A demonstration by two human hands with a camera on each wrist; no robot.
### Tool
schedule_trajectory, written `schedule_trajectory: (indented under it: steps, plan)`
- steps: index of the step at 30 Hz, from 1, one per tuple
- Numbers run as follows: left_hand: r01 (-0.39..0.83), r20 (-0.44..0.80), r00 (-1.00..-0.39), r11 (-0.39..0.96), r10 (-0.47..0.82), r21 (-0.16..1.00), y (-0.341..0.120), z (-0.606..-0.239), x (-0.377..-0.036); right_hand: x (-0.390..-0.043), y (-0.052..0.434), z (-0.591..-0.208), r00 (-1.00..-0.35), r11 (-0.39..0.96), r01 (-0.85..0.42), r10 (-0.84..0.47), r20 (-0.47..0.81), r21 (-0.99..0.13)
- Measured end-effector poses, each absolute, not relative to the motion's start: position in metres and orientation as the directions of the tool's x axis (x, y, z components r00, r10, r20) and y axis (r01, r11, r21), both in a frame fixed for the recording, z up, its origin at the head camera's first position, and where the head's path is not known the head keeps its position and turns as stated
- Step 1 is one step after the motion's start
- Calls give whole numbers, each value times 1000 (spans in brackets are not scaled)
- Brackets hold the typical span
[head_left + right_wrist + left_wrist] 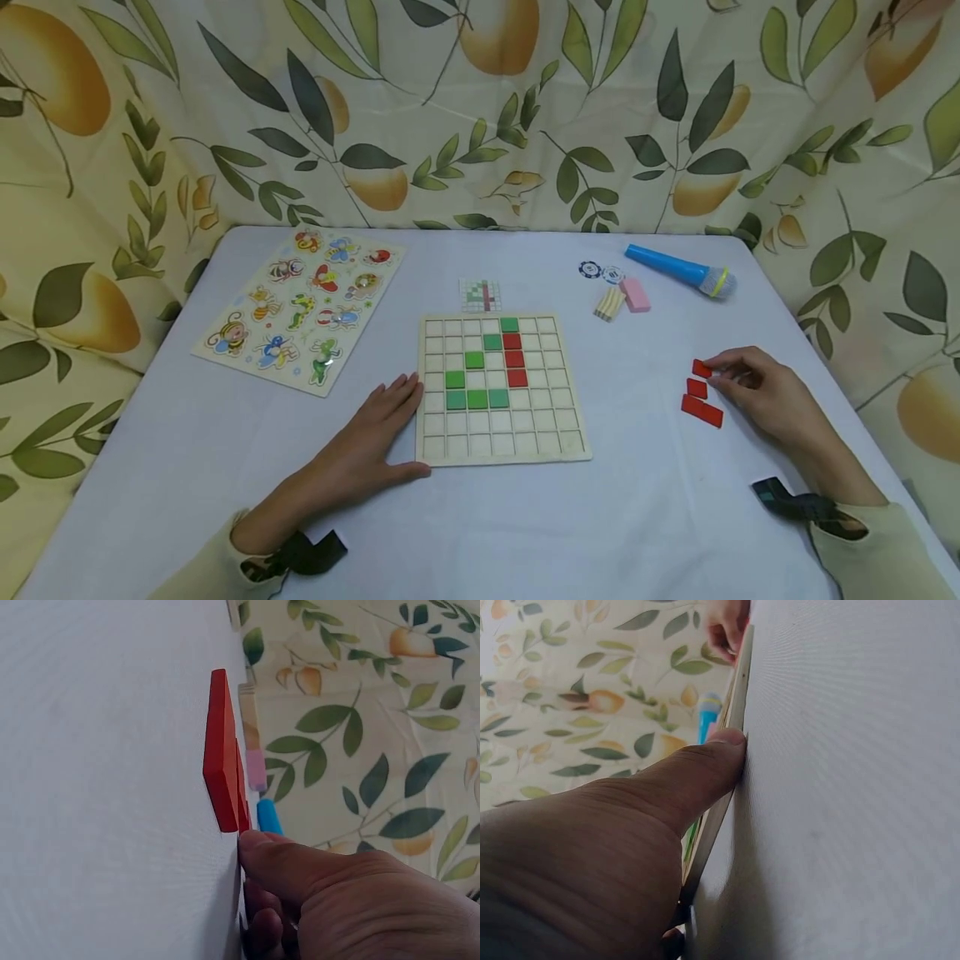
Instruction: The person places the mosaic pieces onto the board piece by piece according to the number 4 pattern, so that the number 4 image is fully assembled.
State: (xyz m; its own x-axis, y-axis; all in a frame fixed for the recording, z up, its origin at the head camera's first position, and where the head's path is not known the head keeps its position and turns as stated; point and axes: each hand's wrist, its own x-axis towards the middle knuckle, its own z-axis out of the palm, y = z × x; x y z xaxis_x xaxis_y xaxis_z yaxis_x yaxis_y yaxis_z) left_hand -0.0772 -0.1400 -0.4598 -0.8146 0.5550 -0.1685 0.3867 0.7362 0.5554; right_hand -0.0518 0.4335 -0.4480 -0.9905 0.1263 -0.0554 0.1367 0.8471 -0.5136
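Observation:
A pale square grid board (540,433) lies mid-table, with several green tiles (474,360) in a slanting and level line and three red tiles (513,358) in a column. My left hand (367,442) rests along the board's left side, fingers straight, thumb at its near left corner. The left wrist view shows that thumb (705,761) against the board's edge. To the right, my right hand (772,396) pinches a small red tile (702,368) by its right end. Just below it lie another small red tile (697,388) and a longer row of red (702,411).
Behind the board lies a small card (480,296) with a grid pattern. A sheet of cartoon insects (300,308) is at the back left. Toward the back right are round chips (590,269), short pale sticks (610,303), a pink block (635,295) and a blue toy microphone (675,268).

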Motion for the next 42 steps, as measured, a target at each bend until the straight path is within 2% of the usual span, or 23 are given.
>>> schedule_trajectory:
  steps: [9, 12, 16, 21, 24, 31, 34, 42]
  plan:
    - [390, -159, -816, 732, 556, 558, -141, -460, -77, -54, 423, -437, -995, 874, 97, 103, -13, -477]
    - [398, -153, -812, 727, 563, 559, -141, -460, -77, -53, 412, -426, -998, 866, 49, 62, 10, -498]
    - [400, -157, -810, 727, 565, 558, -141, -460, -77, -54, 378, -410, -994, 832, -108, -73, 86, -544]
    - [401, -165, -804, 726, 571, 559, -141, -459, -77, -64, 319, -395, -939, 771, -344, -291, 185, -536]
    - [404, -161, -804, 724, 572, 559, -141, -459, -77, -74, 287, -393, -906, 737, -410, -395, 150, -537]
    - [398, -169, -804, 727, 570, 559, -140, -462, -78, -96, 225, -409, -806, 685, -476, -590, -37, -552]
    - [397, -170, -798, 716, 579, 574, -139, -464, -78, -99, 214, -416, -776, 671, -524, -630, -30, -524]
    - [408, -159, -802, 722, 576, 559, -143, -463, -80, -104, 207, -421, -748, 652, -587, -663, 15, -479]
